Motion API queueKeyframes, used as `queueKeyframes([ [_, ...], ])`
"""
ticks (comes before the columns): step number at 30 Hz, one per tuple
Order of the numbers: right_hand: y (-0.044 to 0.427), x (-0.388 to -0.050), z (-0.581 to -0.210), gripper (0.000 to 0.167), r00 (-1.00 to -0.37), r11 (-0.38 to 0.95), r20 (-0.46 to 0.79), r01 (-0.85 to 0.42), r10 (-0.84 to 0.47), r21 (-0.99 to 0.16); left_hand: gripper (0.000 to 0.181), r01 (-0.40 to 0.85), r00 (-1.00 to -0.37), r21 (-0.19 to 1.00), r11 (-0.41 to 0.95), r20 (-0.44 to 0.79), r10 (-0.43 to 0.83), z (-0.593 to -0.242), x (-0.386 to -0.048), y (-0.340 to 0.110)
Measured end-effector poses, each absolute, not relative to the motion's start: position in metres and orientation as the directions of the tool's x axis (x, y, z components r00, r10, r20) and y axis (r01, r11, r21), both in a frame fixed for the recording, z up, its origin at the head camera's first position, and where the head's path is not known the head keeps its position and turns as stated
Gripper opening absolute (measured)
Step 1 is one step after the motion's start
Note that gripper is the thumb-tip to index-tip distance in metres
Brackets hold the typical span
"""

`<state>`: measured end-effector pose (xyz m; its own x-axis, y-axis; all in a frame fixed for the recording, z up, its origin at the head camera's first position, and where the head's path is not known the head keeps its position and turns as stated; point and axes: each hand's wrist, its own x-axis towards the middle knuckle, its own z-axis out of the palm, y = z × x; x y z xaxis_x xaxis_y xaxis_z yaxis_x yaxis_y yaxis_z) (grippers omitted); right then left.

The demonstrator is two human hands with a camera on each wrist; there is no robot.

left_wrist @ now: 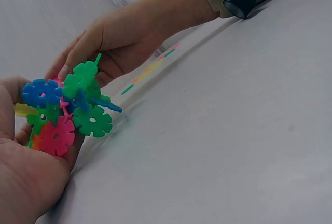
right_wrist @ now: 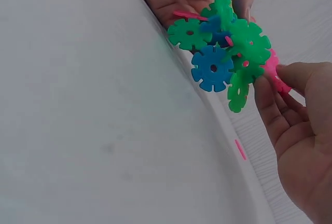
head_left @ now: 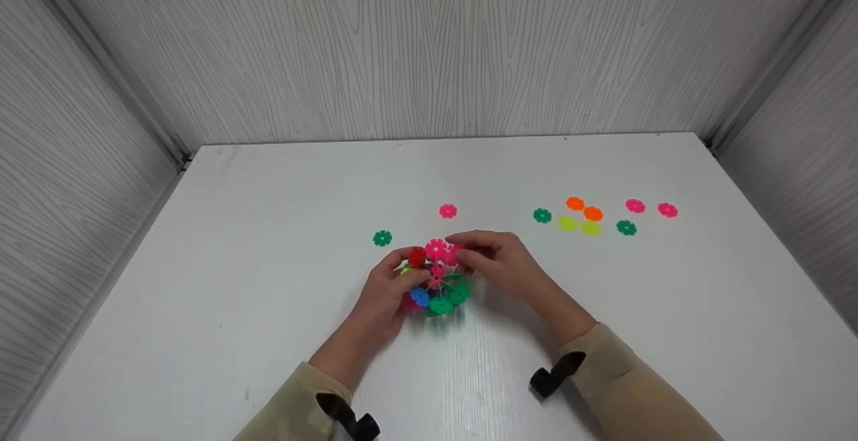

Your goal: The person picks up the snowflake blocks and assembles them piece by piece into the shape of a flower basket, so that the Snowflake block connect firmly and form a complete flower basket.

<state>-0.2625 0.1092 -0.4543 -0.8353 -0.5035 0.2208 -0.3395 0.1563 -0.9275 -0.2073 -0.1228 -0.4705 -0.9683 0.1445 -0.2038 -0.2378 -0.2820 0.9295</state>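
A cluster of joined notched discs in green, blue, pink and red (head_left: 441, 305) is held just above the table between both hands. My left hand (head_left: 383, 293) grips its left side, the thumb lying across the front near a red disc (head_left: 417, 257). With thumb and fingers my right hand (head_left: 513, 270) pinches a pink disc (head_left: 453, 254) at the cluster's upper right. In the right wrist view that pink disc (right_wrist: 275, 71) touches the green discs (right_wrist: 249, 42). From the left wrist view, blue (left_wrist: 41, 93) and pink discs (left_wrist: 57, 136) face the left palm (left_wrist: 31, 177).
Loose discs lie flat on the white table (head_left: 268, 226): a pink one (head_left: 448, 211) and a green one (head_left: 383, 238) behind the hands, and several green, orange (head_left: 575, 204), yellow (head_left: 568, 224) and pink ones (head_left: 635, 206) at the right. Grey panels (head_left: 442, 52) enclose the back and sides.
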Motion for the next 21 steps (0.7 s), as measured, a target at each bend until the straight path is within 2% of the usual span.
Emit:
queueKeyframes([
  [10, 0.1105, -0.2597, -0.449, 0.02, -0.85, 0.202, 0.221, -0.351, -0.478, -0.914, 0.056, -0.222, -0.974, 0.938, -0.264, -0.201, 0.104, -0.4706, -0.2083, -0.1223],
  [21, 0.1088, -0.2594, -0.4518, 0.02, -0.853, 0.229, 0.198, -0.341, -0.483, -0.912, 0.057, -0.196, -0.98, 0.964, -0.178, -0.186, 0.072, -0.4687, -0.2066, -0.1241],
])
